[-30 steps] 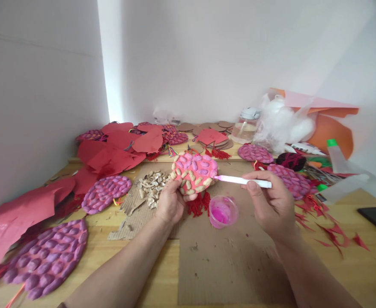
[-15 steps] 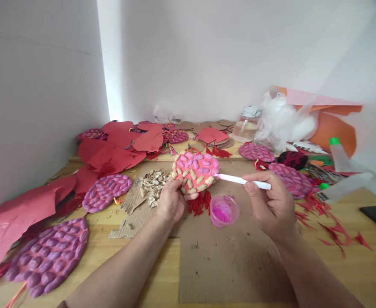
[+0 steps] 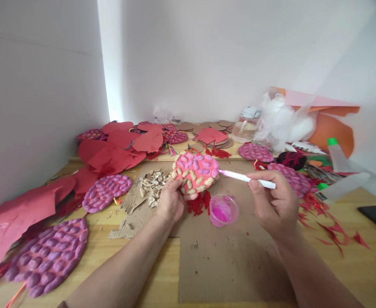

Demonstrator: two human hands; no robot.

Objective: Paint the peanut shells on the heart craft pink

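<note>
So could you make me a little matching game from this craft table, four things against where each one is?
Things:
1. white brush
2. shell-covered disc
3. small cup of pink paint
4. pile of peanut shells

Places:
a. on the cardboard between the two hands
b. pinched in the right hand
c. on the table left of the left hand
d. held up by the left hand

Pairs: 1-b, 2-d, 3-a, 4-c
</note>
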